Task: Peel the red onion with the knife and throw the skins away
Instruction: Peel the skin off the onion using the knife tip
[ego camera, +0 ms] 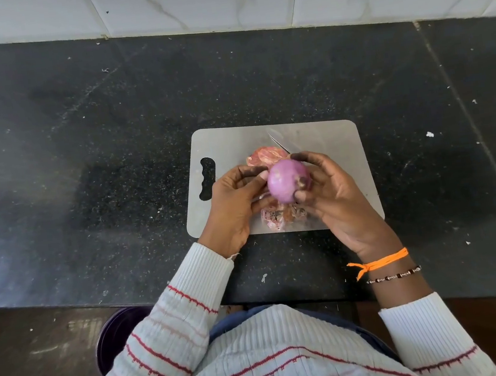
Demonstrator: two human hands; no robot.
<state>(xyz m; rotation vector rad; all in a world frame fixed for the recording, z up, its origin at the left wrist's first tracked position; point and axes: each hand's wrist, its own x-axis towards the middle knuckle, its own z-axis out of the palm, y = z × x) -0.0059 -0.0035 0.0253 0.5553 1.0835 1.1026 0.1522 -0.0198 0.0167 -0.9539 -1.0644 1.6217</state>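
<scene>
No readable writing anywhere. The red onion (pixel 289 180) sits above the grey cutting board (pixel 229 146), with left hand (pixel 236 201) at 9 o'clock and right hand (pixel 335 196) at 3, both sets of fingers wrapped on it. The knife (pixel 278 143) pokes out at 12 behind it. Loose skins (pixel 281 215) lie at 6. The dark surface (pixel 79 146) has loads of room at 9; the purple bin (pixel 115 338) is at 7.

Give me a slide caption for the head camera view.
Both hands hold a peeled red onion over a cutting board strewn with skins.
</scene>
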